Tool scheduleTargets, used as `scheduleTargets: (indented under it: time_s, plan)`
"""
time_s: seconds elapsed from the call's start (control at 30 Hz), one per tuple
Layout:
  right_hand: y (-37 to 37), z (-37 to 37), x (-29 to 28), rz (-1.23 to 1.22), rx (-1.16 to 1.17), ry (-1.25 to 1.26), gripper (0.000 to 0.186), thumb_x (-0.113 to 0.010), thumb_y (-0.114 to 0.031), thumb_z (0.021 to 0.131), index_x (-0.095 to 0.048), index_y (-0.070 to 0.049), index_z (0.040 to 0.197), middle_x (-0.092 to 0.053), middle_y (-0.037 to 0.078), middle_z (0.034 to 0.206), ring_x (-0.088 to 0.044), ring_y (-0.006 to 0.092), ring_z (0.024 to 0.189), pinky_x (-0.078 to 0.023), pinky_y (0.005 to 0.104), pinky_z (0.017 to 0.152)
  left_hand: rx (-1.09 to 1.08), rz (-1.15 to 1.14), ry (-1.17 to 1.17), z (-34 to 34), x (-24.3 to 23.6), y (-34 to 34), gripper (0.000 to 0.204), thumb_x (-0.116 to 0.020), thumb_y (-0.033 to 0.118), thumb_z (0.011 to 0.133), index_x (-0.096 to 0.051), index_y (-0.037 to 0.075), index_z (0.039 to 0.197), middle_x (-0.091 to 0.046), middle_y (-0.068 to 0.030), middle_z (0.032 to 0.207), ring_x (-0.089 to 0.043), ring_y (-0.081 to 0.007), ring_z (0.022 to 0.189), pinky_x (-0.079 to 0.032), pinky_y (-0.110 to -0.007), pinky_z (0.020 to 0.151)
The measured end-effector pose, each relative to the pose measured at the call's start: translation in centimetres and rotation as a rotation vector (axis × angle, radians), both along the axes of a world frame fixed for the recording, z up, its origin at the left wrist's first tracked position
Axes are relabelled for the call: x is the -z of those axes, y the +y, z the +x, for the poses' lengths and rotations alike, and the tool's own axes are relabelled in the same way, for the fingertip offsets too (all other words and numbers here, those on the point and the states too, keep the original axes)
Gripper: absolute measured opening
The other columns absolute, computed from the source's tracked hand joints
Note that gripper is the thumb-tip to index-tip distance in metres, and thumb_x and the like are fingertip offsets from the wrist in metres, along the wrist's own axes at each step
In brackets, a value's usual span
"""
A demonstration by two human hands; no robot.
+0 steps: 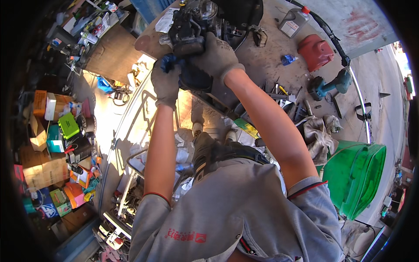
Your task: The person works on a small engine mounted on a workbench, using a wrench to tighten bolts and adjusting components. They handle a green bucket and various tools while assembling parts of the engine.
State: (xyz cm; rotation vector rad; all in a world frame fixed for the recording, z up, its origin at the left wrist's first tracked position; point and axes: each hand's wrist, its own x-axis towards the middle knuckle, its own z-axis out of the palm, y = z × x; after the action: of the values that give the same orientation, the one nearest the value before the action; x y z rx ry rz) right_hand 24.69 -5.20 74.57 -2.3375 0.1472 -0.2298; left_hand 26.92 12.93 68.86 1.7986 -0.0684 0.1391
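Observation:
A dark, greasy machine that looks like an engine (pixel 192 26) stands at the near edge of a worn workbench (pixel 262 61). Both my hands wear grey-brown work gloves. My left hand (pixel 166 85) is raised to the machine's lower left side, its fingers closed round a dark blue, crumpled-looking piece (pixel 167 62). My right hand (pixel 217 56) presses against the machine's near right side with curled fingers; what lies under them is hidden. Between the hands a black rounded part (pixel 195 77) hangs below the machine, partly covered by the gloves.
A grey bottle with a red cap (pixel 293 22), a red plastic container (pixel 315 52), a cordless power tool (pixel 329 85) and loose hand tools (pixel 283 98) lie on the right. A green bin (pixel 353 179) stands nearby. Boxes (pixel 48 170) are piled at left.

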Motion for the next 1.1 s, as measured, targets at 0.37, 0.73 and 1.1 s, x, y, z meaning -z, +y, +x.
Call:
scheduleTargets:
  time_s: [0.37, 0.73, 1.1]
  plan:
    - [0.3, 0.4, -0.3, -0.002, -0.008, 0.060, 0.063, -0.076, -0.046, 0.077, -0.057, 0.000, 0.116, -0.069, 0.028, 0.114, -0.065, 0.0430, 0.112, -0.052, 0.0490, 0.096, 0.042, 0.140, -0.089, 0.4, 1.6, 0.0, 0.026, -0.072, 0.019, 0.089, -0.073, -0.003, 0.104, -0.074, -0.0107, 0.105, -0.067, -0.0158, 0.085, -0.054, -0.030, 0.080]
    - [-0.1, 0.7, -0.1, -0.041, -0.027, 0.045, 0.061, -0.075, -0.042, 0.077, -0.056, 0.002, 0.115, -0.069, 0.028, 0.113, -0.065, 0.0437, 0.111, -0.052, 0.0487, 0.096, 0.217, -0.056, -0.132, 1.2, 2.1, -0.4, 0.022, -0.065, 0.006, 0.084, -0.072, 0.003, 0.104, -0.075, -0.0162, 0.101, -0.072, -0.0310, 0.091, -0.057, -0.035, 0.081]
    - [-0.4, 0.5, -0.3, -0.043, -0.028, 0.062, 0.059, -0.076, -0.039, 0.077, -0.057, 0.001, 0.115, -0.069, 0.030, 0.112, -0.065, 0.0441, 0.112, -0.052, 0.0488, 0.097, 0.257, -0.097, 0.007, -0.1, 0.0, 0.1, 0.020, -0.060, 0.012, 0.094, -0.074, -0.002, 0.097, -0.074, -0.0106, 0.094, -0.069, -0.0178, 0.086, -0.054, -0.029, 0.078]
